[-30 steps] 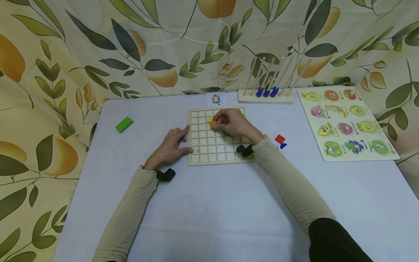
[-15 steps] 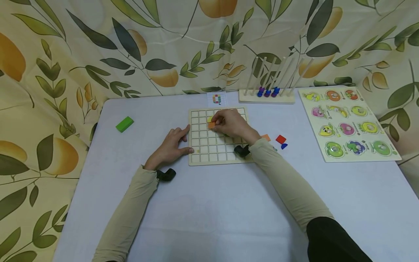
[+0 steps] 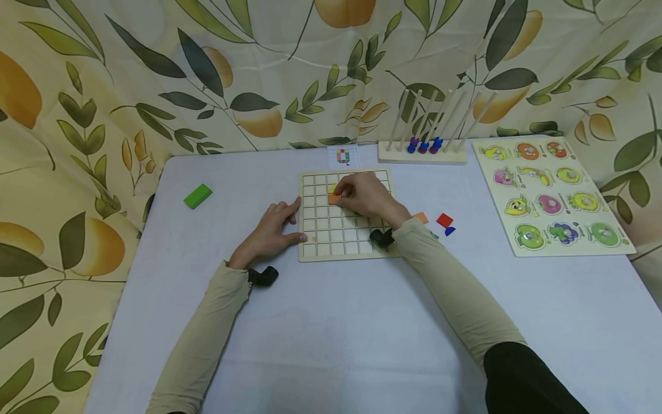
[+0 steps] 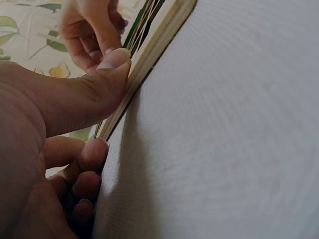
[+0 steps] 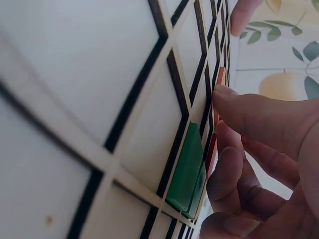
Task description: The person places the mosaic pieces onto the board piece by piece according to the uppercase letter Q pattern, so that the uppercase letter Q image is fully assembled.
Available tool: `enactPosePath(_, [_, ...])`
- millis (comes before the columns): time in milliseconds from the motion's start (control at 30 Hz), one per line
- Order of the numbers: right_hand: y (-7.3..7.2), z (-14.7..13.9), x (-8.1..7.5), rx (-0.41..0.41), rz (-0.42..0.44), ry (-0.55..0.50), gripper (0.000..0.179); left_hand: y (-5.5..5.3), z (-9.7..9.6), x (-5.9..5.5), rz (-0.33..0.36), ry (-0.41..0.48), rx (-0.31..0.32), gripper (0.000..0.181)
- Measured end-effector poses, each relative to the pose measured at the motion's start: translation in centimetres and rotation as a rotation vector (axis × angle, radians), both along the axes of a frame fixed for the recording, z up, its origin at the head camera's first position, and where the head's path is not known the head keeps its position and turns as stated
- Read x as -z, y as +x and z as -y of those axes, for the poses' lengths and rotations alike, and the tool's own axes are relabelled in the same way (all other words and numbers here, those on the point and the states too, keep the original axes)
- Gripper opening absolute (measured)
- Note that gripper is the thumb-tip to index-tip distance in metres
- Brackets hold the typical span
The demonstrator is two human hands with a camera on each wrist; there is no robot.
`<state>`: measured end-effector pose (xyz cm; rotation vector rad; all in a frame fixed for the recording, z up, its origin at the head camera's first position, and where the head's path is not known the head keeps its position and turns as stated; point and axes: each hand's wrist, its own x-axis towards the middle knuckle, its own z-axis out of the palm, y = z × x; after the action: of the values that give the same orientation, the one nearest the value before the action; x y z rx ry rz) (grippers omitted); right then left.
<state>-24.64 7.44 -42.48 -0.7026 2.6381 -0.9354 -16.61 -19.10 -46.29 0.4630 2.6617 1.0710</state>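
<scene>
A pale wooden grid board point(image 3: 336, 248) lies flat on the white-covered table. Over its upper part, my right hand point(image 3: 369, 195) pinches an orange square tile point(image 3: 333, 199) between thumb and fingers, at a cell just below a yellow tile point(image 3: 331, 188). Green tiles point(image 5: 185, 169) and a red tile point(image 5: 211, 152) sit in cells under that hand, seen in the right wrist view. My left hand point(image 3: 271, 230) touches the board's left edge, thumb on the rim and index finger higher up, both spread. In the left wrist view its thumb point(image 4: 99, 87) presses the wooden edge.
Loose red point(image 3: 444, 220), orange point(image 3: 420, 218) and blue point(image 3: 450, 231) pieces lie right of the board. A green block point(image 3: 198, 196) lies far left. Behind stand a pattern card point(image 3: 353, 164) and a pegged bead stand point(image 3: 421, 160); a fruit puzzle board point(image 3: 561, 218) lies right.
My right hand has shifted slightly left and brought the orange tile down into line below the yellow one. The left hand stays at the board's edge.
</scene>
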Motion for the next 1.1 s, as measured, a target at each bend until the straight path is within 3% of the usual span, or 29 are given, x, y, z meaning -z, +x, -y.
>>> enactPosePath(433, [-0.2, -1.6, -0.2, 0.014, 0.019, -0.057, 0.021, 0.0, 0.0, 0.1, 0.0, -0.001, 0.001, 0.095])
enactPosePath(800, [-0.2, -7.3, -0.7, 0.131, 0.06, -0.029, 0.021, 0.1, -0.2, 0.0, 0.027, -0.012, -0.019, 0.095])
enactPosePath(1100, [0.9, -12.3, -1.1, 0.126, 0.094, 0.033, 0.021, 0.1, -0.2, 0.0, 0.015, -0.016, -0.011, 0.093])
